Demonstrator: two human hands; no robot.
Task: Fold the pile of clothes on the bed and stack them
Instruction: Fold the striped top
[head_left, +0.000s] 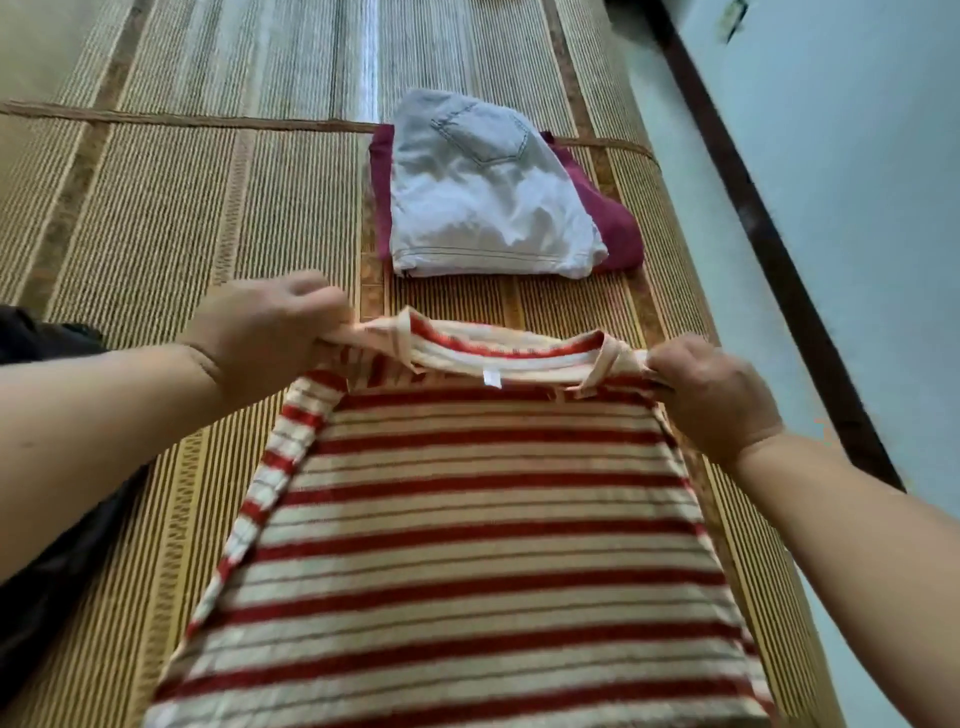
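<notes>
There are two hands and one striped shirt (478, 519). The left hand (265, 332) pinches the shirt's left shoulder with curled fingers. The right hand (711, 395) pinches the right shoulder the same way. The shirt is pulled flat between them, with its neck at the far end and its body running down toward the person. It is near the right side of the bed, in front of the person.

The shirt has wide red and cream stripes with thin dark lines between them. It looks soft and stretchy. A little white tag (492, 378) sits inside the neck. One sleeve hangs along the left side.

Past the shirt, a bit farther up the bed, there is one stack of two folded clothes. The top one is a pale denim piece (483, 208), nearly white, with one stitched back pocket (485, 132) on it. Under it is a dark red cloth (613, 223), which sticks out on both sides. The stack is not touching the shirt.

All of this lies on a woven mat (156, 208) that covers the bed. The mat is yellow and brown, with thin straight ribs and long bands.

One dark cloth (47, 571) lies at the left edge, under the left arm. On the right, a dark wooden edge (769, 234) runs along a pale blue wall (857, 156).
</notes>
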